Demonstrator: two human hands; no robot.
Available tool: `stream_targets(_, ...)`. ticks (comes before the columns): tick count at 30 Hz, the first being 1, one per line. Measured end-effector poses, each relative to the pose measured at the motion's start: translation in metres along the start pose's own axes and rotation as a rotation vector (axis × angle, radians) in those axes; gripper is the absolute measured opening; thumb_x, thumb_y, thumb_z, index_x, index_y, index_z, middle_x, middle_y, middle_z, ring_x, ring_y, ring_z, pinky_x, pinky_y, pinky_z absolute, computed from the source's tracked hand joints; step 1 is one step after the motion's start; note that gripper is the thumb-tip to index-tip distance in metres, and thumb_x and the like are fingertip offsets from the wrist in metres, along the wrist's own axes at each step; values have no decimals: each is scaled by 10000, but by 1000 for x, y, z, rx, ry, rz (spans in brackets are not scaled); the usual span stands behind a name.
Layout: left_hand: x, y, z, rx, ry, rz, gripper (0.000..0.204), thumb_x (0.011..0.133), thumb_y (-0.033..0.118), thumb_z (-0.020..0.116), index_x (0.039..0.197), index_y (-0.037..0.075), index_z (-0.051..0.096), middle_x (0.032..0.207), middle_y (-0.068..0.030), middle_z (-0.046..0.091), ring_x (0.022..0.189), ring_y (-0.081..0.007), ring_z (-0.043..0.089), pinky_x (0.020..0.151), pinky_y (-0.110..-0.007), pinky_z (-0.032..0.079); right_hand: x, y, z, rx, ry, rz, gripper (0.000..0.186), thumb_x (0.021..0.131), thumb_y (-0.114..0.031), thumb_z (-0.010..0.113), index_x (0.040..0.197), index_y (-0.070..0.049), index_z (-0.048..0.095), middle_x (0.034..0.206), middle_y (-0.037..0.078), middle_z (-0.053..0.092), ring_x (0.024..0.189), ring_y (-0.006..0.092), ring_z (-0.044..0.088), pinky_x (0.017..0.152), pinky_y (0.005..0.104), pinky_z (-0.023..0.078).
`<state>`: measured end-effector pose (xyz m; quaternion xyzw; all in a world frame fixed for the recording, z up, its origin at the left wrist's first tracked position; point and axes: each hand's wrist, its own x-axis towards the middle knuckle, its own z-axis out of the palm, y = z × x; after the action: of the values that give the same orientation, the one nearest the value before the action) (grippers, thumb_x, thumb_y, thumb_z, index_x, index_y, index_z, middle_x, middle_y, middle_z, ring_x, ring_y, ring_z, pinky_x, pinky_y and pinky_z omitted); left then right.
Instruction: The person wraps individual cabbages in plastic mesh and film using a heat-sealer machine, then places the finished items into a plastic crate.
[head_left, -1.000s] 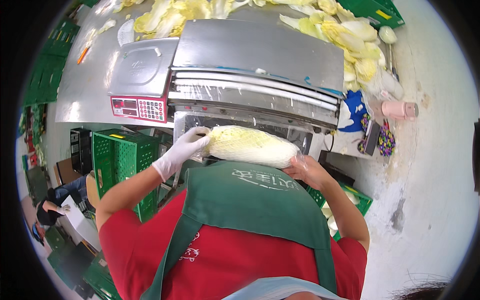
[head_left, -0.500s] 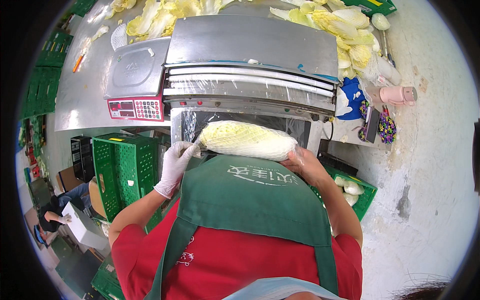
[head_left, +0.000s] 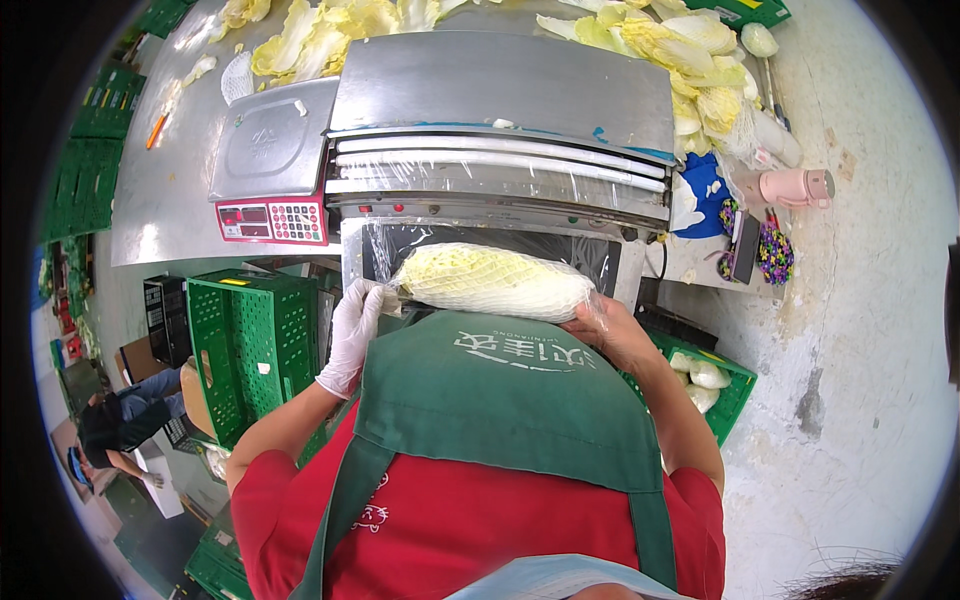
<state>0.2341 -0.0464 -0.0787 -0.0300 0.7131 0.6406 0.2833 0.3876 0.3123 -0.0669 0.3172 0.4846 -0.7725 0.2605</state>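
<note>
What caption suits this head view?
Both hands, left hand gloved, right hand bare, hold a netted cabbage at a film-wrapping machine.

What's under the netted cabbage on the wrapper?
Under the cabbage lies the wrapping machine's dark plate with clear film; the contact area is hidden. Left hand and right hand hold its ends.

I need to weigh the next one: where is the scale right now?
In the head view the scale sits on the steel table, upper left, right beside the wrapping machine and above the green crate.
</note>
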Motion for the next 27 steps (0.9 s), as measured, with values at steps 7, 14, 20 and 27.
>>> stream_targets(7,-5,4,8,55,64,20,196,1056,168,451,931,55,551,793,4,551,737,-73,496,720,-232,436,-6,3,3,130,68,-34,587,942,-407,634,1316,22,496,1258,125,596,1115,236,612,987,387,477)
stream_targets(14,2,-1,33,-60,93,110,255,1069,235,428,876,94,518,741,46,445,682,-43,381,618,-215,348,-13,40,17,-343,598,-507,305,1012,-263,468,950,11,587,905,75,652,785,134,581,755,279,476)
stream_targets(20,4,21,22,-333,157,-152,279,1052,286,459,840,119,530,658,63,421,524,-49,315,456,-210,248,-6,17,-17,606,473,-550,318,975,-151,473,663,-136,415,549,-25,332,499,109,379,543,287,370)
stream_targets(27,-26,-116,18,-27,-344,-573,365,893,408,674,1004,69,596,896,-18,607,857,-93,585,750,-276,479,15,139,-56,-228,415,-183,140,897,-153,573,955,-27,589,926,98,602,807,188,573,707,353,451)
